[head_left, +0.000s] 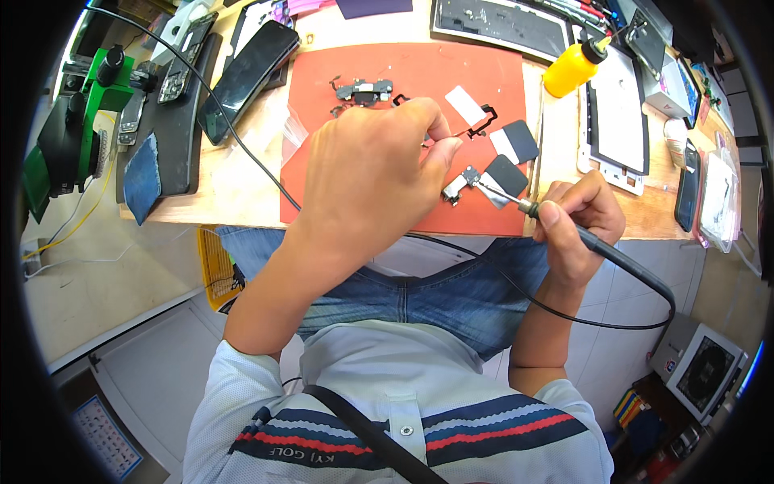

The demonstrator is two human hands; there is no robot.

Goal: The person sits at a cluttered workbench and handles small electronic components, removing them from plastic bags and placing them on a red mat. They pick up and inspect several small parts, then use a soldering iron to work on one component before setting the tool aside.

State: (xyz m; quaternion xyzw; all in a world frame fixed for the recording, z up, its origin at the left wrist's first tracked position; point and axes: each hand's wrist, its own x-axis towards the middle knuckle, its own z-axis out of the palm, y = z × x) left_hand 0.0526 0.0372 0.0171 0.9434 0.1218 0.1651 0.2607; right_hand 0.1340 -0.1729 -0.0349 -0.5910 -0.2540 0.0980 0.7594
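Observation:
My right hand [582, 226] grips a soldering iron [528, 208] by its dark handle, and a black cord loops away from it. The iron's metal tip reaches a small silver-and-black phone part [457, 186] on the red-orange mat [322, 202]; whether they touch I cannot tell. Over the mat, my left hand [371, 165] is closed, thumb and forefinger pinched together. What it holds, if anything, is mostly hidden; a thin line shows beside the fingertips, near a black bracket-like piece [482, 121]. Beyond the left hand lies a black-and-silver phone module [364, 91].
Dark-and-white pieces [514, 141] lie right of centre. A yellow bottle [569, 71] stands behind them. Phones, including a black one [250, 81], and a green device [105, 81] occupy the left. A black cable [230, 133] crosses the mat's left edge. White panels [617, 121] lie right.

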